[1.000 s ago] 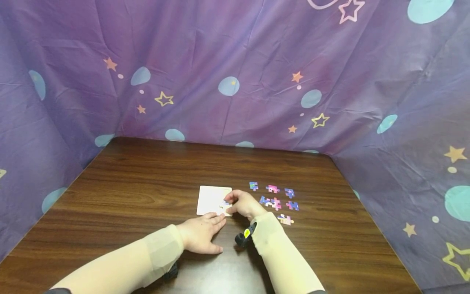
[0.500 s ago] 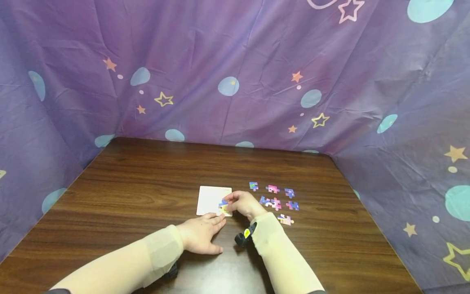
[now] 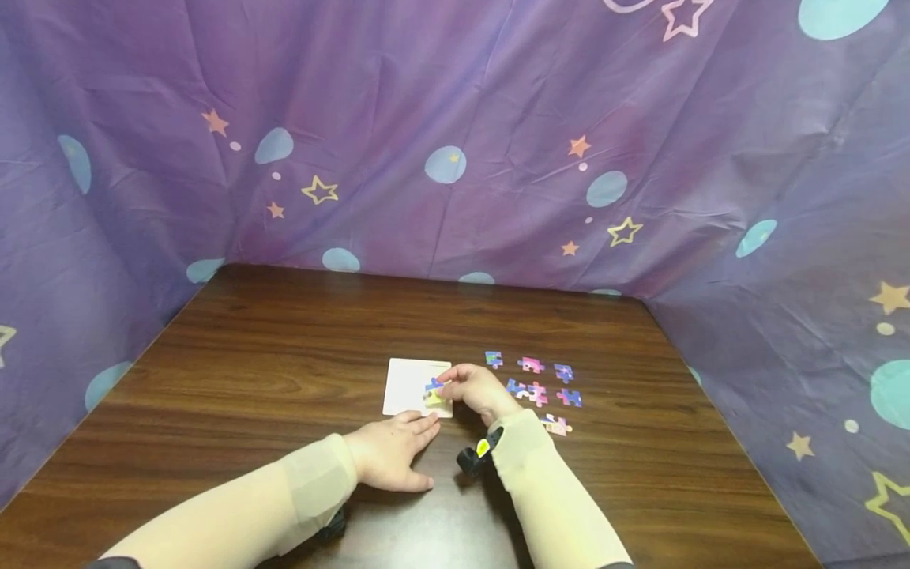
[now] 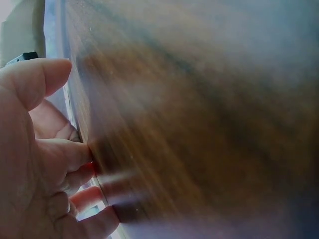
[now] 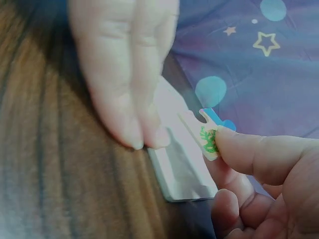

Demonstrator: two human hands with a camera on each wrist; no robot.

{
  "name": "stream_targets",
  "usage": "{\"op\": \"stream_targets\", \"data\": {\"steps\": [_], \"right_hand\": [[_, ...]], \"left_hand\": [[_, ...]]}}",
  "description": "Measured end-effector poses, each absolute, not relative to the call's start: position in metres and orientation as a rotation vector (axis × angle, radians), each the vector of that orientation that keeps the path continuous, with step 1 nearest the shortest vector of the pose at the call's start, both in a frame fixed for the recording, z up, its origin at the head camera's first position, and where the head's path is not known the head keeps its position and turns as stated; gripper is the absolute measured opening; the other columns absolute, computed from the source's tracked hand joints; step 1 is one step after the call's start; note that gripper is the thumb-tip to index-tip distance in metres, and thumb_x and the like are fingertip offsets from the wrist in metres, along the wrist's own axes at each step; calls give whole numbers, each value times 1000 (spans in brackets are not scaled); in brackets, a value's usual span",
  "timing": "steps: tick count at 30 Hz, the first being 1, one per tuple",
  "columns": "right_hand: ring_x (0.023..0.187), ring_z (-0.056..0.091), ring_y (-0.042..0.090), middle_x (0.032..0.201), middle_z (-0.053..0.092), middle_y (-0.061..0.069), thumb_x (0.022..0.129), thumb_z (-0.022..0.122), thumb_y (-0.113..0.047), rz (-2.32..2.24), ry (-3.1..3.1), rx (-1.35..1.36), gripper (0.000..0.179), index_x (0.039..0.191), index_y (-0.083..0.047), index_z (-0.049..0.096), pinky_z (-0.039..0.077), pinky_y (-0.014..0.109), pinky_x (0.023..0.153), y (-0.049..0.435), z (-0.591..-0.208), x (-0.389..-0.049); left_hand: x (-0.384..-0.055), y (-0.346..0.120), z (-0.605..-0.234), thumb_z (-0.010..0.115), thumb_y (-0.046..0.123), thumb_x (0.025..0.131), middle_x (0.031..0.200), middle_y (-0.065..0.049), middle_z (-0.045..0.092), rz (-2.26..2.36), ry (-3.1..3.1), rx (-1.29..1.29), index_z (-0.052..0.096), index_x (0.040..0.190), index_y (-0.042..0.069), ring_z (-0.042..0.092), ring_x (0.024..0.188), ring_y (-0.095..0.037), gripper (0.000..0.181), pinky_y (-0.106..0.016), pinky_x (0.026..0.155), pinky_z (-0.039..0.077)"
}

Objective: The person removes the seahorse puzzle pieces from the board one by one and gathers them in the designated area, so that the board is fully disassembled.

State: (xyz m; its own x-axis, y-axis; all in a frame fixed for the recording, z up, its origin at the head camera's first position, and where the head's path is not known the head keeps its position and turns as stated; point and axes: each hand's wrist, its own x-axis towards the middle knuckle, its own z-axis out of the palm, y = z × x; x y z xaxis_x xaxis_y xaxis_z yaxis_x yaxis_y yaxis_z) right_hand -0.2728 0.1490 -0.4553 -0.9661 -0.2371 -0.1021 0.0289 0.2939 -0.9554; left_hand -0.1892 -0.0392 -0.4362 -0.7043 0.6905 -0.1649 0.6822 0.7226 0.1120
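Note:
My right hand [image 3: 482,393] pinches a jigsaw puzzle piece [image 5: 212,134] between thumb and fingers. The piece is blue on one side and cream, with a green printed plant. In the head view it overlaps the right part of a white puzzle tray [image 3: 404,383], a flat square with a low rim. Flat on the table, my left hand [image 3: 394,454] has its fingers stretched out and its fingertips at the tray's near edge. The left wrist view shows those fingers [image 4: 79,154] close along the wood.
Several loose puzzle pieces in blue and pink, among them a pink one [image 3: 530,364], lie to the right of the tray on the dark wooden table [image 3: 298,332]. A purple curtain [image 3: 355,118] with stars surrounds the table's back and sides.
The puzzle piece in my right hand has tilted and come up slightly, so more of its blue and yellow face shows. My left hand stays in place; the head view shifts a little.

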Motion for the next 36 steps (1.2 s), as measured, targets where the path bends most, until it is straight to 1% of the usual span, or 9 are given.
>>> {"op": "stream_targets", "data": {"steps": [4, 13, 19, 24, 27, 29, 30, 32, 36], "right_hand": [[67, 55, 10, 70, 63, -4, 78, 73, -1, -1760, 2296, -207, 25, 101, 6, 66, 45, 25, 66, 151, -450, -273], [76, 51, 15, 81, 64, -3, 79, 72, -6, -1807, 2270, -161, 20, 99, -1, 69, 41, 30, 71, 170, -437, -273], [70, 47, 12, 75, 57, -4, 82, 71, -9, -1780, 2280, -86, 20, 100, -4, 68, 38, 27, 63, 218, -434, -266], [62, 49, 11, 74, 59, -3, 85, 69, -10, -1782, 2220, 48, 16, 100, -7, 65, 41, 23, 52, 267, -434, -253], [65, 52, 11, 77, 61, -3, 86, 68, -12, -1744, 2264, 95, 16, 101, -7, 64, 41, 24, 53, 298, -435, -245], [69, 53, 11, 79, 62, -5, 87, 67, -13, -1684, 2337, 90, 18, 103, -5, 64, 41, 26, 58, 319, -435, -240], [71, 53, 11, 79, 62, -5, 87, 67, -13, -1649, 2376, 94, 20, 103, -3, 64, 40, 27, 60, 329, -436, -237], [68, 49, 10, 77, 59, -6, 87, 68, -15, -1557, 2448, 118, 23, 106, -2, 65, 36, 28, 58, 347, -437, -233], [73, 47, 14, 79, 58, -5, 87, 68, -18, -1419, 2508, 166, 30, 109, 2, 65, 36, 30, 61, 371, -440, -226]], "left_hand": [[-189, -39, -435, 56, 60, 85, 154, -7, 33, 66, 2722, 1095, 40, 147, 6, 30, 141, -26, 84, -35, 113, 30], [-188, -39, -433, 56, 60, 85, 155, -5, 31, 89, 2710, 1083, 39, 147, 7, 28, 142, -25, 83, -35, 113, 29], [-188, -39, -433, 56, 59, 85, 156, -4, 29, 93, 2705, 1076, 38, 148, 8, 27, 142, -25, 83, -36, 113, 30], [-188, -40, -434, 57, 59, 84, 156, -4, 30, 87, 2704, 1071, 38, 148, 8, 28, 142, -24, 83, -36, 112, 31], [-188, -39, -433, 56, 60, 84, 156, -4, 30, 77, 2704, 1070, 38, 148, 8, 28, 142, -24, 84, -36, 112, 32], [-187, -39, -432, 57, 60, 84, 156, -4, 30, 76, 2704, 1071, 38, 148, 8, 28, 142, -24, 84, -36, 111, 32], [-187, -39, -432, 57, 60, 84, 156, -4, 30, 78, 2704, 1071, 39, 148, 8, 28, 142, -24, 84, -36, 111, 32], [-187, -39, -432, 57, 60, 84, 156, -4, 31, 82, 2703, 1072, 39, 147, 8, 28, 142, -24, 84, -36, 111, 32], [-186, -39, -431, 57, 60, 84, 156, -4, 30, 81, 2702, 1069, 39, 148, 8, 28, 142, -24, 84, -36, 112, 32]]}}
